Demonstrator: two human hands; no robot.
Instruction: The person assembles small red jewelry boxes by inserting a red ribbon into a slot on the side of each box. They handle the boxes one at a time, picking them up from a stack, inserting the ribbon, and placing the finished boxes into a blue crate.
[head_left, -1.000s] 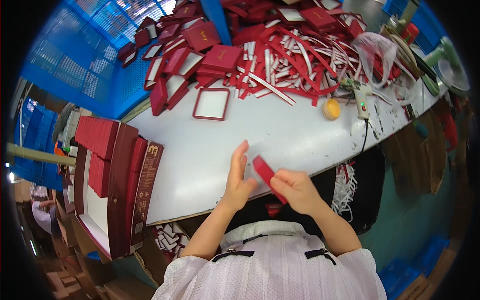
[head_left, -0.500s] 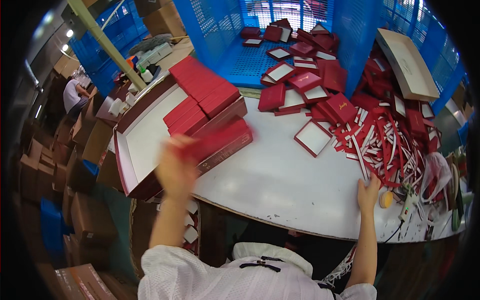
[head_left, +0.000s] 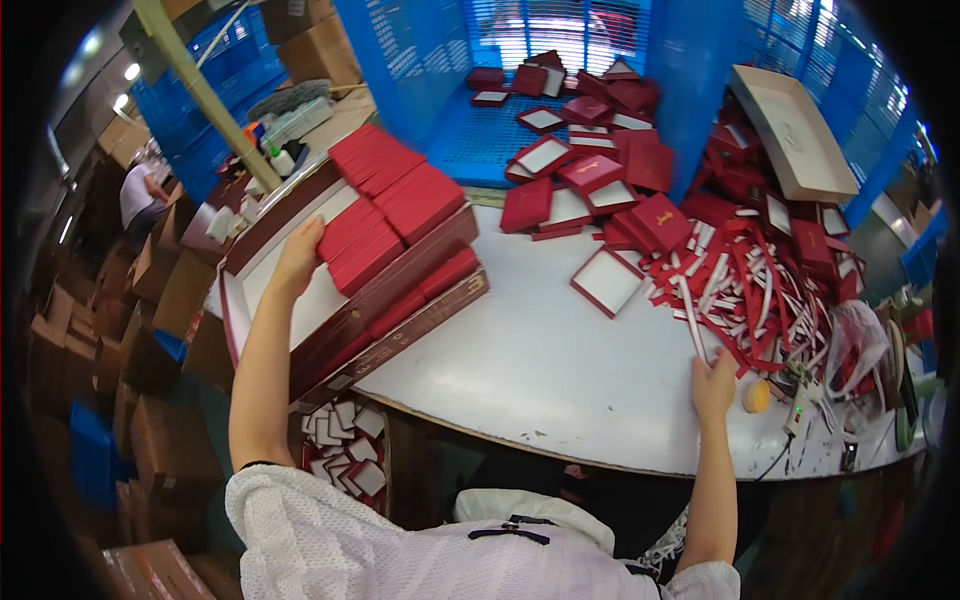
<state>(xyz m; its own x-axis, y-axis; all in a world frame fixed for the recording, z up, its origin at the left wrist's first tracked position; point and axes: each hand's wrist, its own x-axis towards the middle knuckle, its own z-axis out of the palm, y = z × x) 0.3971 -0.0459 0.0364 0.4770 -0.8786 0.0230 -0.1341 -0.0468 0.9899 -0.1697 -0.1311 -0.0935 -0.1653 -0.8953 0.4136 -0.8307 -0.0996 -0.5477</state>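
At the left, my left hand [head_left: 297, 255] reaches into a large shallow tray [head_left: 236, 308] with a white inside. Its bent fingers close on the end of a small red box [head_left: 345, 250] in the packed rows; its fingertips are partly hidden. On the right of the white table, my right hand [head_left: 713, 385] pinches the lower end of a narrow white-and-red strip [head_left: 690, 315]. Beyond this hand lies a heap of red and white strips [head_left: 745, 290]. An open red box part with a white inside [head_left: 607, 282] lies on the table left of the heap.
Under the tray is another carton [head_left: 420, 318] holding red pieces. Loose red boxes [head_left: 650, 160] pile up before and inside a blue perforated crate [head_left: 685, 95]. A yellow round lid [head_left: 756, 396], a white power strip [head_left: 803, 408] and a plastic bag [head_left: 857, 340] sit at the right.
My left hand has moved left and up, bringing a red box from over the tray's near side to the packed rows. My right hand stays on the strip; the view has shifted slightly.
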